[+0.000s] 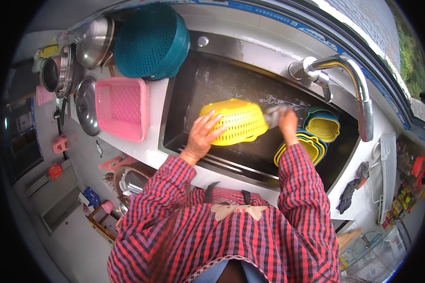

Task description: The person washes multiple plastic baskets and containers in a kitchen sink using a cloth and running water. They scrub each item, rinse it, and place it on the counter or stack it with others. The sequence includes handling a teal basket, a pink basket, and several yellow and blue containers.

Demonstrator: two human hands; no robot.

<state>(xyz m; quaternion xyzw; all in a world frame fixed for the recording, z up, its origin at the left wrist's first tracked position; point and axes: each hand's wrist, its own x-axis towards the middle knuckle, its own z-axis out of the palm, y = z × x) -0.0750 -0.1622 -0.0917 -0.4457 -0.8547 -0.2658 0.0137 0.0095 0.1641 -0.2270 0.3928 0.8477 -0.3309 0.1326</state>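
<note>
Over the sink basin (216, 85) I see a yellow plastic colander basket (237, 120), turned so its perforated side and base show. My left hand (203, 136) grips its left end, fingers spread on the perforated wall. A pale, blurred cloth (273, 116) is in my right hand (288, 122), close to the basket's right end. Nested yellow and blue baskets (306, 148) lie in the basin's right part, partly behind my right forearm, with a smaller yellow and blue-green set (322, 126) beside them.
A chrome faucet (363, 92) arches over the sink's right rear. Left of the sink are a pink basket (122, 109), stacked teal colanders (150, 44), a glass lid (86, 106) and metal pots (94, 42). A dark cloth (349, 194) and a cleaver-like flat metal piece (387, 173) lie right.
</note>
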